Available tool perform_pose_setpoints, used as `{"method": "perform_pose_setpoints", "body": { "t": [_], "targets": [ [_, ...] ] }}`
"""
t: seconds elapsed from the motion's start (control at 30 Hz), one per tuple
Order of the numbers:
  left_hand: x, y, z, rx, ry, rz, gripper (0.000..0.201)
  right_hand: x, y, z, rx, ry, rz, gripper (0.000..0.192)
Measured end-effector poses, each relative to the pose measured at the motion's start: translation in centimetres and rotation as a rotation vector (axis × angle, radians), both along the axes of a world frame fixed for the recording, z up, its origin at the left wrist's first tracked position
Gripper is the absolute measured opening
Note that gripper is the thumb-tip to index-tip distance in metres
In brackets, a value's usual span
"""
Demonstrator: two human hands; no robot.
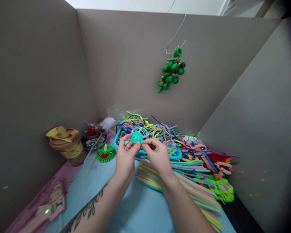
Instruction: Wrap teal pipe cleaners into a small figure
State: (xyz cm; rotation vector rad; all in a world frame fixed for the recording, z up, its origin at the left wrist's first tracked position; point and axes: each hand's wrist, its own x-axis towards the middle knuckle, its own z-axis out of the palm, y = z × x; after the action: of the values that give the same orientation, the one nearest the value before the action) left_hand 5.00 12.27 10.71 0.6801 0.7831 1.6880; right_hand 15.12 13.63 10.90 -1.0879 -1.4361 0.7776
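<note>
My left hand (126, 155) pinches a round teal disc (137, 137) between thumb and fingers; it looks coiled from pipe cleaner. A looped strand in paler teal and lilac rises behind its upper edge. At the disc's lower right edge, my right hand (157, 154) has thumb and forefinger pinched together on it, fingertips close to my left thumb. Behind both hands lies a blue tray (176, 155) heaped with loose coloured pipe cleaners (157, 129). To the left of my left hand sits a small green fuzzy creature head (106, 153) with a pale horn.
Straight pastel pipe cleaners (196, 191) lie under and beside my right forearm. Finished fuzzy pieces (219, 165) crowd the right side. At left stand a lidded cup (69, 145), a metal dish (95, 139) and a pink glue gun (50, 207). A green bundle (172, 69) hangs from a wire.
</note>
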Motion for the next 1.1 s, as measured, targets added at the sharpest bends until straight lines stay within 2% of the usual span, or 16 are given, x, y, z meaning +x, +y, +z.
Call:
{"method": "perform_pose_setpoints", "body": {
  "t": [0.1, 0.33, 0.53, 0.7, 0.87, 1.0, 1.1],
  "targets": [
    [0.1, -0.1, 0.1, -0.025, -0.002, -0.015, 0.050, 0.0, 0.0, -0.2, 0.041, -0.006, -0.028, 0.010],
    [-0.2, -0.2, 0.3, -0.109, -0.002, -0.018, 0.054, -0.7, 0.2, -0.7, 0.029, 0.141, -0.032, 0.011],
    [0.1, 0.1, 0.1, -0.017, -0.018, 0.011, 0.062, -0.8, 0.1, -0.5, 0.000, 0.205, 0.022, 0.015],
    [0.1, 0.3, -0.1, 0.042, 0.020, 0.065, 0.065, -0.9, -0.1, -0.6, 0.030, 0.175, -0.014, 0.011],
    [0.0, 0.1, 0.1, 0.046, 0.098, 0.126, 0.070, -0.8, -0.6, -0.4, 0.232, -0.013, -0.128, 0.008],
    [-0.3, -0.1, 0.5, 0.042, 0.154, 0.131, 0.073, -0.5, -1.0, -0.4, 0.425, -0.154, -0.123, 0.014],
    [-0.5, -0.1, 0.7, 0.024, 0.183, 0.122, 0.075, -0.2, -0.8, -0.9, 0.508, -0.245, -0.102, 0.019]
  ]
}}
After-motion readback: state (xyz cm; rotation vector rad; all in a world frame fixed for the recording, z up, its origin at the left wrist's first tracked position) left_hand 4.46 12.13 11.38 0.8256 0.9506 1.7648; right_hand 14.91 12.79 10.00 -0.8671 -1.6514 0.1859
